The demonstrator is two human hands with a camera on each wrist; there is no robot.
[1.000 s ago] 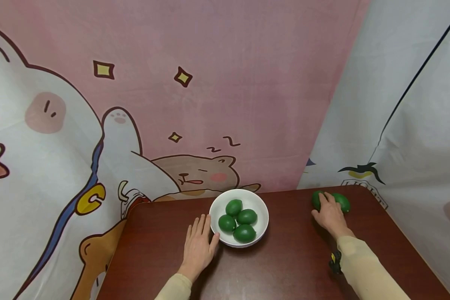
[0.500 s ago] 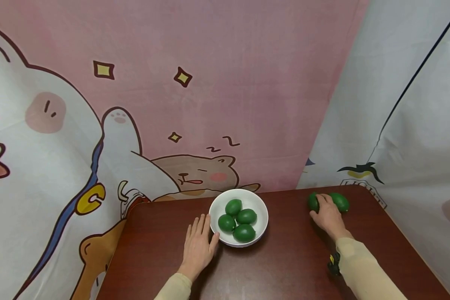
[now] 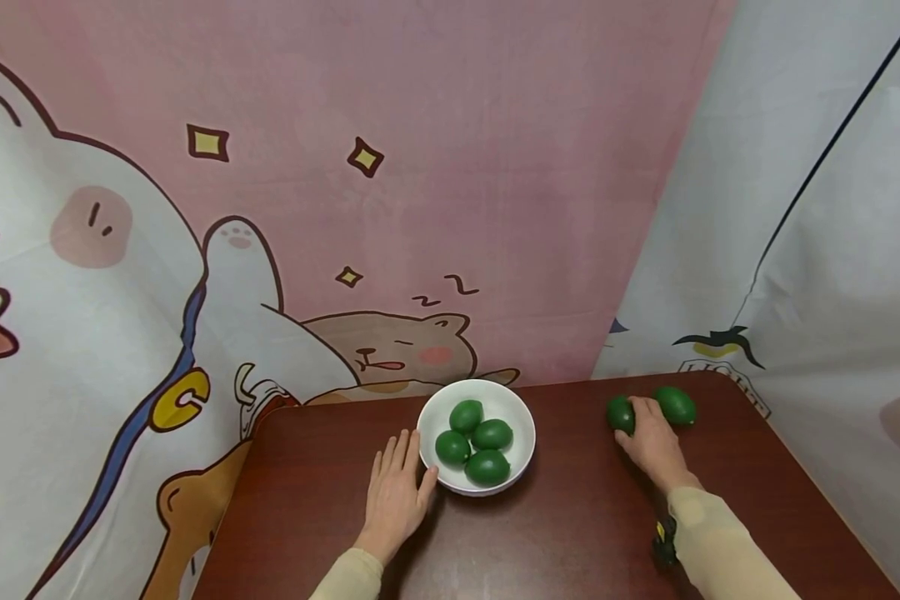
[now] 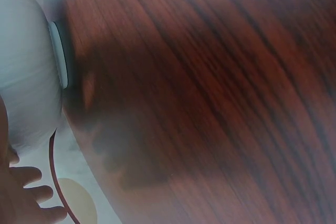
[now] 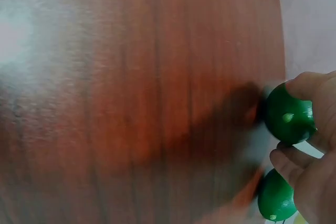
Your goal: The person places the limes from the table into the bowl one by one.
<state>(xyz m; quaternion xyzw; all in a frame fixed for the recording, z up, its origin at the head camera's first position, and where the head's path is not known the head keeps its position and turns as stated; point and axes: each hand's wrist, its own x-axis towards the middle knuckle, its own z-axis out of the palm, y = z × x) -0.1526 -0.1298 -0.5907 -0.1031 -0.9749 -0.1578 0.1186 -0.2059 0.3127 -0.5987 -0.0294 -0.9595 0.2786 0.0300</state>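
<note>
A white bowl (image 3: 522,454) stands on the table with several green limes (image 3: 487,467) in it. My left hand (image 3: 395,500) lies along the bowl's left side, fingers straight, with the index finger and thumb at its rim. The left wrist view shows part of the bowl (image 4: 26,66) and the fingertips (image 4: 39,195). Out at the table's far right, my right hand (image 3: 655,446) grips a lime (image 3: 621,414) between thumb and fingers. Another lime (image 3: 676,405) sits just right of that hand. Both limes, the gripped one (image 5: 287,114) and the other (image 5: 276,196), show in the right wrist view.
The brown wooden table (image 3: 540,542) reaches back to a pink cartoon-print cloth (image 3: 555,208). On the right hangs a whitish cloth (image 3: 832,275) along the table's edge. A dark wrist strap (image 3: 665,542) is on the right sleeve.
My right hand has shifted slightly left with the lime in its fingers, widening the gap to the other lime. My left hand and the bowl stay put.
</note>
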